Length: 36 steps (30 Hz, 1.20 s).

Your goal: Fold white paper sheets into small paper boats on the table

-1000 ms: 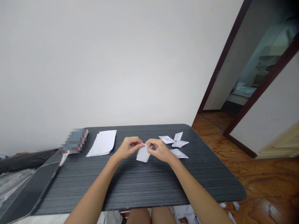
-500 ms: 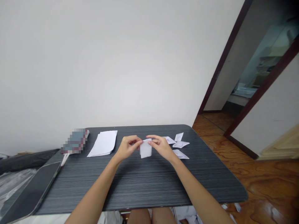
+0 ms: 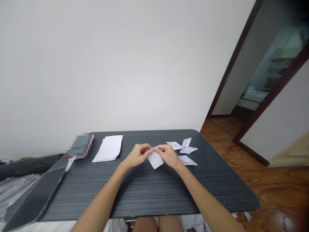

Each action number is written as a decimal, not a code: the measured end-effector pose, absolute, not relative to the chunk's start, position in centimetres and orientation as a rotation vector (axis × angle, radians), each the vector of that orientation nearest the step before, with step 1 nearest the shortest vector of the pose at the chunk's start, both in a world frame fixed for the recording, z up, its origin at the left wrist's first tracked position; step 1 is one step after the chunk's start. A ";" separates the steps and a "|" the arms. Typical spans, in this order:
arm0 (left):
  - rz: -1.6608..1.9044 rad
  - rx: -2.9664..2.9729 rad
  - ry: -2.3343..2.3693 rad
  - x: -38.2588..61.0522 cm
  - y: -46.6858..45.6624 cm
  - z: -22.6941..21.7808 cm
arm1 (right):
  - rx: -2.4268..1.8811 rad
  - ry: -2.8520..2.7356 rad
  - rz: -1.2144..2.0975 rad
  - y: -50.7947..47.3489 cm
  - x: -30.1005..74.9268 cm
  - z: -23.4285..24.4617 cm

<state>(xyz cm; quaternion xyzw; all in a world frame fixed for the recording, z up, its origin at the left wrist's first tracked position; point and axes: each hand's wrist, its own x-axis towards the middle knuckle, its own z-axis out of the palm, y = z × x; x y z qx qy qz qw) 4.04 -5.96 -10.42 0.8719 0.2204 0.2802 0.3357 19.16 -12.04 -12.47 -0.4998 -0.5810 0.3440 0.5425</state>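
A small white piece of paper [image 3: 155,160] hangs between my two hands above the dark table, one corner pointing down. My left hand [image 3: 140,154] pinches its top edge from the left. My right hand [image 3: 167,154] pinches the same edge from the right, so both thumbs nearly meet. The fingers hide the upper part of the paper. Just right of my right hand lie several folded white paper pieces, among them a pointed one [image 3: 188,160] partly behind the wrist and a flat diamond-shaped one [image 3: 189,150].
A stack of white paper sheets [image 3: 109,149] lies left of my hands on the striped dark table [image 3: 154,196]. Farther left are a blurred-out book-like item [image 3: 79,146] and a black flat tablet-like device [image 3: 37,195]. The wall [image 3: 145,64] stands behind the table.
The paper has turned from upright to corner-down. My hands have come closer together, and my right fingers, stretched out before, have closed onto its top edge. The view has shifted slightly.
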 end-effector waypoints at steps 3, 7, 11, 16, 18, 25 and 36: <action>0.745 2.363 0.585 4.1 -5.9 -10.8 | -1.220 -1.423 0.778 -11.9 18.6 -12.8; 0.926 2.265 0.745 4.0 -5.4 -11.0 | -1.223 -1.423 0.887 -11.6 18.7 -12.8; 0.895 2.111 0.775 3.7 -4.9 -10.8 | -1.283 -1.473 0.834 -11.8 19.3 -12.9; 0.764 2.134 0.737 3.6 -5.1 -10.7 | -1.325 -1.645 0.657 -12.2 19.0 -13.0; 0.786 2.109 0.761 3.8 -5.2 -10.8 | -1.331 -1.652 0.641 -12.2 19.0 -12.9; 0.947 1.968 0.853 4.1 -4.8 -11.5 | -1.355 -1.586 0.559 -11.8 19.4 -12.5; 0.663 1.584 0.405 3.9 -4.9 -10.5 | -1.302 -1.438 0.569 -11.1 20.3 -12.8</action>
